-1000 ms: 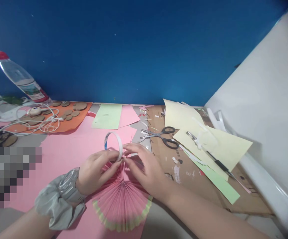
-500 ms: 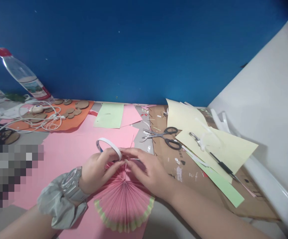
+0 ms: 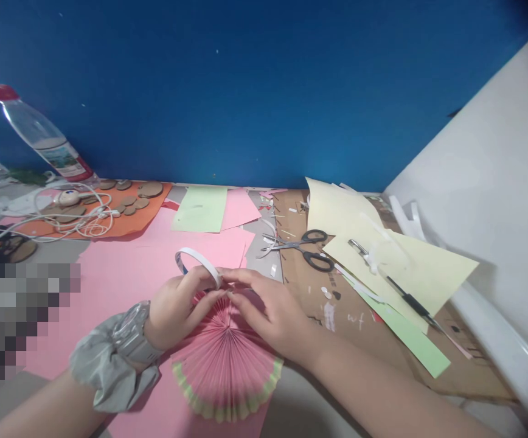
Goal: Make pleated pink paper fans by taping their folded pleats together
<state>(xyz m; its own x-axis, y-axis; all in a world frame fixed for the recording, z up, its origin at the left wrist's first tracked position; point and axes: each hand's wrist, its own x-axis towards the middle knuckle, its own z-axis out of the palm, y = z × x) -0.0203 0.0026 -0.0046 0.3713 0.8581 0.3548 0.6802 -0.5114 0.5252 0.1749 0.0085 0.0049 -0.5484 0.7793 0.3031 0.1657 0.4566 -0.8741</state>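
Pink fan lies under left hand gripping tape and right hand, grip unclear; cardboard reads "wf".

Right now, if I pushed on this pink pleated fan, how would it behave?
The pink pleated fan is probably light, since it looks like folded paper. It would likely flex along its many creases, and its thin, wavy yellow-green edge might crumple.

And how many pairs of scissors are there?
1 pair: the scissors lie open, handles on the brown cardboard, blade tips past its edge. More could hide under the pale yellow paper.
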